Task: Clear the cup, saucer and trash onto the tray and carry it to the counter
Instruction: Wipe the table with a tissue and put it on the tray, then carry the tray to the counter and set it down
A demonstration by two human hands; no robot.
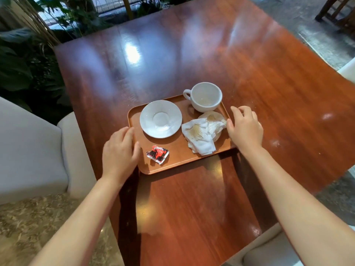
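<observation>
An orange-brown tray point(178, 160) lies on the wooden table point(192, 54). On it sit a white saucer point(161, 119) at the left, an empty white cup point(205, 96) at the far right corner, stained crumpled napkins point(201, 133) at the right and a torn red wrapper point(158, 154) near the front. My left hand point(119, 150) grips the tray's left rim, thumb on the inside. My right hand point(245, 129) holds the right rim beside the napkins and covers the front right corner.
A grey upholstered seat point(32, 150) stands left of the table, and a pale seat point(269, 248) is at the near right. Plants point(28, 64) fill the far left. Dark chair legs point(338, 12) stand at the far right on the stone floor.
</observation>
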